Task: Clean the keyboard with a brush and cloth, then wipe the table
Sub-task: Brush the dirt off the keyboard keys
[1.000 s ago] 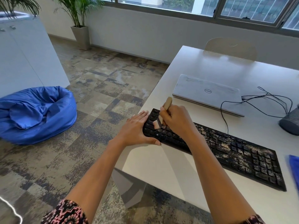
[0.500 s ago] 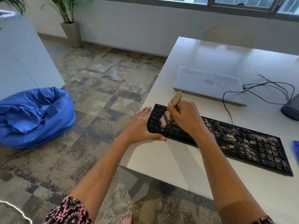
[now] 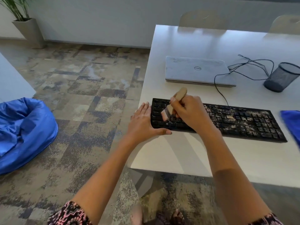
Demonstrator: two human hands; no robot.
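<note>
Nearest the camera two patterned sleeves point(image 3: 71, 213) give way to bare forearms reaching over the near edge of the white, smooth-topped table point(image 3: 186, 153); the left hand point(image 3: 142, 120) lies flat with fingers straight and together against the left end of the long black plastic keyboard point(image 3: 243, 122), thumb stretched along its front edge, gripping nothing; the keyboard sits across the near part of the table, its left keys looking dark and clean while the middle and right are speckled with pale dust; just above its left keys the right hand point(image 3: 191, 114) is curled tight round the small paintbrush with a pale wooden handle point(image 3: 178, 95), held low near the ferrule, bristles angled down onto the keys; a keyboard like this is probably light and stiff and likely to skate on the slick top, so bracing its end seems wise, and the keycaps may lift if scrubbed hard; the brush should be light, stiff in the handle and soft at the tip, best held low for control; at the right edge lies a crumpled blue cloth point(image 3: 292, 120), soft and limp, which can be bunched up anywhere; farther back rest a closed grey laptop point(image 3: 196, 70), loose black cables point(image 3: 253, 65) and a black wire-mesh cup point(image 3: 282, 77); to the left on the carpet sits a blue beanbag point(image 3: 24, 132).
</note>
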